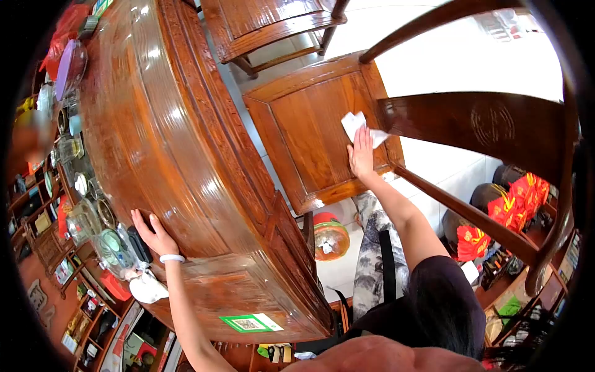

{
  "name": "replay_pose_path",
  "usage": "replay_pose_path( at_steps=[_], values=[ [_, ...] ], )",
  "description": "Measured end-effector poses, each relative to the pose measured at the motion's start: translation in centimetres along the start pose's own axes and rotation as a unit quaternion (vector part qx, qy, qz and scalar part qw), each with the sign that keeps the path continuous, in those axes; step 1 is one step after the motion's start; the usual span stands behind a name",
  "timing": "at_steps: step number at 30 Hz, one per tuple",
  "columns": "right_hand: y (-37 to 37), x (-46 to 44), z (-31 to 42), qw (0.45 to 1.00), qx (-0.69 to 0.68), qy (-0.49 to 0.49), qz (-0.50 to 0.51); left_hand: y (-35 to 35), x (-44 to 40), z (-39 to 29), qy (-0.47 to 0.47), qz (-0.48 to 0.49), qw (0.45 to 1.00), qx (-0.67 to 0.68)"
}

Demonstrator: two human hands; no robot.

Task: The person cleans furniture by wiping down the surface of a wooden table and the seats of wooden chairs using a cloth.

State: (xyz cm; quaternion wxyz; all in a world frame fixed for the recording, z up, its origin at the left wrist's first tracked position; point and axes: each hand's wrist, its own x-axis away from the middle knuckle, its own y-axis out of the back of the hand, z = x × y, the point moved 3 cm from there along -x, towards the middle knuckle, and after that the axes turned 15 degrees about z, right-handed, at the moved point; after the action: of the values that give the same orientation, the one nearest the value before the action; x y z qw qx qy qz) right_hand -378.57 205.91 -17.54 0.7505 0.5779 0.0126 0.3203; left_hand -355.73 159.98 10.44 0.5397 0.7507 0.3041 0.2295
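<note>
My right hand (pixel 362 155) lies over a crumpled white tissue (pixel 352 123), holding it against the wooden chair seat (pixel 316 136) near the backrest. Its fingers are straight and close together, and part of the tissue sticks out on either side. My left hand (pixel 154 234) rests flat on the glossy brown wooden table (pixel 155 161), fingers stretched out. Just beside its fingertips is a black oblong object (pixel 139 243). A white band circles the left wrist.
Glass jars and cups (pixel 83 220) crowd the table's far left edge. A second wooden chair (pixel 266 25) stands beyond. On the floor is a round bin (pixel 330 239) with white scraps inside. Red packages (pixel 514 204) sit at right. A green-edged QR card (pixel 251 323) lies on the table.
</note>
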Motion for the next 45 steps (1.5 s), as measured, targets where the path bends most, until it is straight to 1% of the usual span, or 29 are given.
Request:
replay_pose_path(
  at_steps=[5, 7, 10, 11, 12, 13, 14, 15, 17, 18, 19, 21, 22, 23, 25, 27, 28, 29, 31, 33, 35, 36, 37, 38, 39, 40, 41, 43, 45],
  values=[
    [3.9, -14.5, -0.9, 0.995, -0.004, -0.051, -0.089, -0.1, 0.1, -0.1, -0.006, 0.015, 1.0, -0.011],
    [5.7, -17.6, -0.2, 0.997, 0.063, -0.019, -0.045, 0.0, 0.2, -0.6, 0.002, 0.032, 0.999, -0.026],
    [6.0, -18.9, 2.6, 0.994, 0.055, 0.09, -0.04, 0.2, 0.1, -1.0, 0.008, 0.066, 0.994, -0.082],
    [4.8, -19.0, 3.4, 0.986, 0.009, 0.168, -0.021, 0.1, 0.0, -0.6, 0.021, 0.072, 0.992, -0.097],
    [2.8, -19.3, 4.1, 0.931, -0.316, 0.134, 0.127, 0.4, -0.9, -1.3, 0.049, 0.086, 0.992, -0.075],
    [2.2, -18.3, 5.5, 0.946, -0.189, 0.235, 0.117, 1.1, -1.8, -2.5, 0.074, 0.105, 0.99, -0.054],
    [1.7, -17.2, 6.9, 0.938, -0.067, 0.331, 0.08, 1.7, -4.1, -6.3, 0.027, 0.099, 0.993, -0.06],
    [3.5, -17.0, 7.8, 0.899, -0.183, 0.365, 0.155, 1.7, -6.5, -9.4, -0.02, 0.115, 0.992, -0.053],
    [2.2, -19.8, 7.9, 0.854, -0.315, 0.397, 0.119, 0.9, -12.2, -14.5, -0.118, 0.183, 0.975, -0.045],
    [4.6, -21.4, 9.0, 0.779, -0.524, 0.327, 0.107, 0.3, -15.4, -16.5, -0.178, 0.19, 0.963, -0.077],
    [7.2, -23.3, 10.2, 0.663, -0.704, 0.241, 0.088, -0.7, -18.6, -18.0, -0.227, 0.193, 0.949, -0.1],
    [9.0, -30.6, 7.3, 0.842, -0.464, 0.271, -0.052, -2.0, -24.8, -21.0, -0.292, 0.18, 0.926, -0.155],
    [11.0, -33.6, 6.1, 0.894, -0.361, 0.244, -0.105, -2.8, -27.6, -21.7, -0.306, 0.174, 0.919, -0.175],
    [13.7, -36.0, 5.4, 0.931, -0.251, 0.214, -0.157, -3.6, -30.0, -22.2, -0.304, 0.167, 0.916, -0.203],
    [16.4, -39.8, 4.7, 0.974, -0.116, 0.092, -0.171, -5.0, -32.9, -23.0, -0.314, 0.182, 0.903, -0.232],
    [19.9, -41.2, 6.1, 0.925, -0.354, -0.105, -0.087, -5.2, -33.2, -23.1, -0.311, 0.2, 0.914, -0.165],
    [17.4, -43.7, 5.3, 0.987, 0.031, -0.143, -0.06, -5.1, -33.4, -23.2, -0.31, 0.207, 0.914, -0.158],
    [14.7, -45.2, 3.8, 0.985, -0.051, -0.139, -0.091, -5.1, -33.5, -23.2, -0.307, 0.21, 0.915, -0.16],
    [14.2, -45.9, 6.1, 0.971, 0.001, -0.157, -0.18, -5.1, -33.9, -23.2, -0.31, 0.214, 0.913, -0.157],
    [13.1, -45.9, 9.3, 0.98, 0.087, -0.074, -0.163, -5.1, -34.1, -23.3, -0.318, 0.218, 0.907, -0.171],
    [12.7, -44.7, 14.0, 0.98, 0.086, 0.1, -0.147, -5.1, -34.3, -23.2, -0.319, 0.225, 0.905, -0.165],
    [12.3, -44.1, 17.0, 0.98, 0.03, 0.186, -0.068, -5.1, -34.4, -23.1, -0.317, 0.231, 0.905, -0.163],
    [8.6, -43.5, 19.7, 0.947, 0.124, 0.294, -0.05, -5.0, -34.4, -23.1, -0.319, 0.234, 0.904, -0.159],
    [7.4, -41.5, 23.1, 0.888, 0.193, 0.418, -0.018, -5.1, -34.5, -23.0, -0.317, 0.239, 0.904, -0.161],
    [7.8, -40.2, 25.8, 0.895, 0.072, 0.44, 0.019, -5.1, -34.5, -22.9, -0.316, 0.244, 0.902, -0.162],
    [7.5, -40.0, 26.9, 0.874, 0.059, 0.483, -0.005, -5.2, -34.6, -22.8, -0.314, 0.247, 0.901, -0.168],
    [7.4, -41.9, 27.2, 0.874, 0.057, 0.482, -0.01, -5.2, -34.6, -22.7, -0.315, 0.248, 0.901, -0.164],
    [9.3, -48.7, 26.8, 0.934, 0.087, 0.345, -0.026, -5.3, -34.7, -22.4, -0.316, 0.252, 0.901, -0.155],
    [13.5, -56.0, 24.4, 0.938, 0.239, 0.249, 0.022, -5.2, -34.7, -22.3, -0.315, 0.258, 0.901, -0.152]
  ],
)
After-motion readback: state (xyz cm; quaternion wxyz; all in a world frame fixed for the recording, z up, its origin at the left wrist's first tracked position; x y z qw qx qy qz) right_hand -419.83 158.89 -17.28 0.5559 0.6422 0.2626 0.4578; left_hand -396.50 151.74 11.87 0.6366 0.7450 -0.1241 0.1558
